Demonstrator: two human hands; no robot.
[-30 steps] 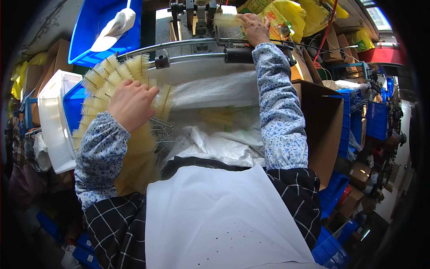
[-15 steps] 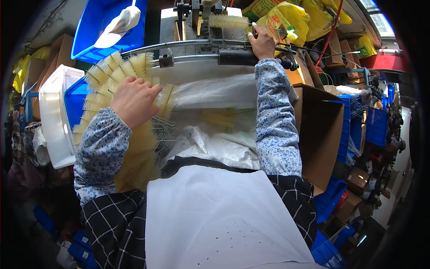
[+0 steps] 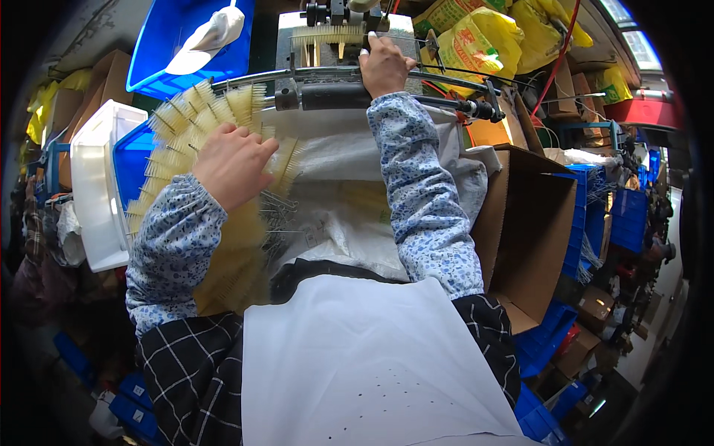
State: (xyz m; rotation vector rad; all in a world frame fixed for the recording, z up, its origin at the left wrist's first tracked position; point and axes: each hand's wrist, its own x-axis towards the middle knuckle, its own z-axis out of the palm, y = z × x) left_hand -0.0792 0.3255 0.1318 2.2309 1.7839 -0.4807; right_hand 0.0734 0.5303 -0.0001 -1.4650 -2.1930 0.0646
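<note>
A bottle brush (image 3: 327, 34) with pale yellow bristles lies crosswise in the metal machine (image 3: 286, 41) at the far middle. My right hand (image 3: 385, 65) is closed at its right end, index finger and thumb by the wire stem. Just beneath that hand a black cylinder (image 3: 335, 96) sits on the curved metal rails (image 3: 271, 78). On the left, a thick pile of similar brushes (image 3: 175, 160) fans out, its looped wire ends (image 3: 277, 212) pointing right. My left hand (image 3: 232, 165) rests on this pile, fingers curled over the bristles; its fingertips are partly hidden.
A blue bin (image 3: 160, 78) with a white cap (image 3: 207, 41) stands at far left, above a white plastic tub (image 3: 93, 193). An open cardboard box (image 3: 532, 238) is to my right. White sheeting (image 3: 349, 149) hangs below the rails. Yellow bags (image 3: 476, 44) lie at far right.
My right hand has moved left along the rails, and the brush in the machine and the black cylinder have shifted left with it. My left hand stays on the pile.
</note>
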